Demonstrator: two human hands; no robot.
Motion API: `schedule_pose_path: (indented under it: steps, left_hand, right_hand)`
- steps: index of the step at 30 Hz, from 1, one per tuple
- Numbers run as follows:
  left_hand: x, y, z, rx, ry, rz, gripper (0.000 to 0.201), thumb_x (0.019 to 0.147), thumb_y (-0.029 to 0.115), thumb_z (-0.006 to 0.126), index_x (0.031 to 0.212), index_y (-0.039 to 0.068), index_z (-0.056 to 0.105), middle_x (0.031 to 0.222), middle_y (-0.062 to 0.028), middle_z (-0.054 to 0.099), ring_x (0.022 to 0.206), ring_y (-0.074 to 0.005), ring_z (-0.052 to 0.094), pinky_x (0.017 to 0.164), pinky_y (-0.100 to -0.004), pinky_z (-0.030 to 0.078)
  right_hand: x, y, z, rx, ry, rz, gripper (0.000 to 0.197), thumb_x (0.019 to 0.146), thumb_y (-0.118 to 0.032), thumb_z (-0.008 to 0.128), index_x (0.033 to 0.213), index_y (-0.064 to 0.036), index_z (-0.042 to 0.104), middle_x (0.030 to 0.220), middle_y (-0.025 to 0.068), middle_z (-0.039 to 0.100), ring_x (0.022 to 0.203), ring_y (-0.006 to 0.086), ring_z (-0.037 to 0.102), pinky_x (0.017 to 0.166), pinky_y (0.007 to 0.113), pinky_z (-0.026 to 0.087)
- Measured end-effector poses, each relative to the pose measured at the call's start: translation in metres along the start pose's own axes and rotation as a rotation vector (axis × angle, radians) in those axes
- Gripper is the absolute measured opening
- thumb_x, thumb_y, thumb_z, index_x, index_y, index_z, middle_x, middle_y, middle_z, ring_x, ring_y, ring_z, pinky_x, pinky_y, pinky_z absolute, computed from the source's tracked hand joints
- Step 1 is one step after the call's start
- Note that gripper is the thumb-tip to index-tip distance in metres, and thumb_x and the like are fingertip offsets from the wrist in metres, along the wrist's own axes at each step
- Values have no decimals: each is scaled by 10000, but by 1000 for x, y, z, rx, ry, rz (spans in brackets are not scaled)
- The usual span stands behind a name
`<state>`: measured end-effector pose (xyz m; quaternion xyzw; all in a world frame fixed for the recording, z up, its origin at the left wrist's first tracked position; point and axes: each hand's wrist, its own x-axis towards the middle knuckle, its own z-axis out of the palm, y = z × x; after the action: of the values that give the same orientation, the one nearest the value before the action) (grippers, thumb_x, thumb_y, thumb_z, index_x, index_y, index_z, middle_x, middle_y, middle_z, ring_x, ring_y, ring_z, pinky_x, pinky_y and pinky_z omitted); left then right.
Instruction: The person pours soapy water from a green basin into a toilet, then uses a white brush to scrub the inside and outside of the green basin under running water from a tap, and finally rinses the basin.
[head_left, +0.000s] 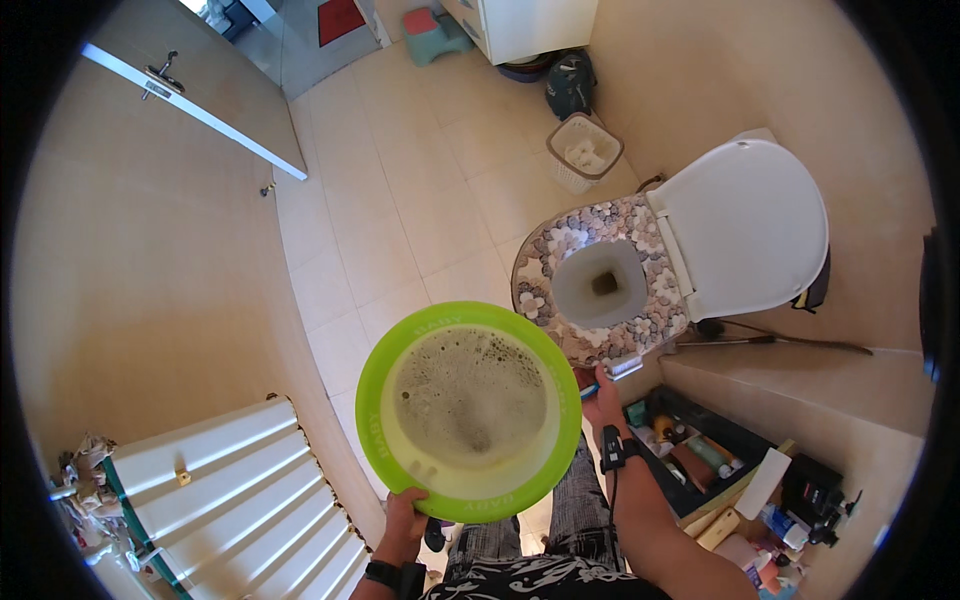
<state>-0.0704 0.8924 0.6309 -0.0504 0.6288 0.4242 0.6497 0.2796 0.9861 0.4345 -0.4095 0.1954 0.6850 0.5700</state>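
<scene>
My left hand (404, 512) grips the lower left rim of a round green basin (375, 400), thumb over the edge. Cloudy grey, soapy water (475, 390) with bubbles and dark specks lies in it. At the basin's right rim, my right hand (602, 402) is closed, its fingers partly hidden behind the rim. A small blue-and-white tool (622, 369) sticks out of this hand; its kind does not show clearly. Just beyond is a toilet (600, 285) with its lid (745, 230) raised and a flower-patterned seat cover (550, 250).
A white waste basket (585, 155) with paper stands beyond the toilet, near a dark bag (571, 85). To the right are a long-handled brush (770, 339) and a dark crate (680, 490) of bottles. A ribbed white panel (240, 490) lies left; a door (200, 110) stands open.
</scene>
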Motion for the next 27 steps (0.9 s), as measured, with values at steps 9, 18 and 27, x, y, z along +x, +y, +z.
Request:
schedule_pose_path:
  steps: [9, 18, 27]
  left_hand:
    - [-45, 24, 41, 96, -71, -27, 407, 694, -39, 464, 1100, -20, 489, 1029, -107, 550, 980, -267, 555, 869, -365, 470]
    - [-7, -5, 107, 109, -187, -119, 360, 671, -95, 482, 1023, -25, 511, 960, -113, 553, 875, -268, 559, 774, -364, 481]
    - [23, -33, 180, 518, -539, 168, 258, 718, -36, 501, 973, -10, 532, 967, -112, 576, 884, -272, 578, 805, -366, 492]
  right_hand:
    - [-89, -105, 66, 11, -71, -346, 381, 943, -391, 419, 913, -44, 573, 822, 94, 624, 763, 211, 594, 774, 401, 512]
    - [-113, -226, 100, 30, 18, -669, 412, 923, -433, 446, 1018, -40, 523, 1033, 117, 617, 925, 259, 607, 795, 389, 506]
    - [-113, -312, 108, -219, 194, -870, 380, 930, -364, 472, 1159, -61, 470, 1120, 81, 575, 1012, 212, 574, 799, 372, 483]
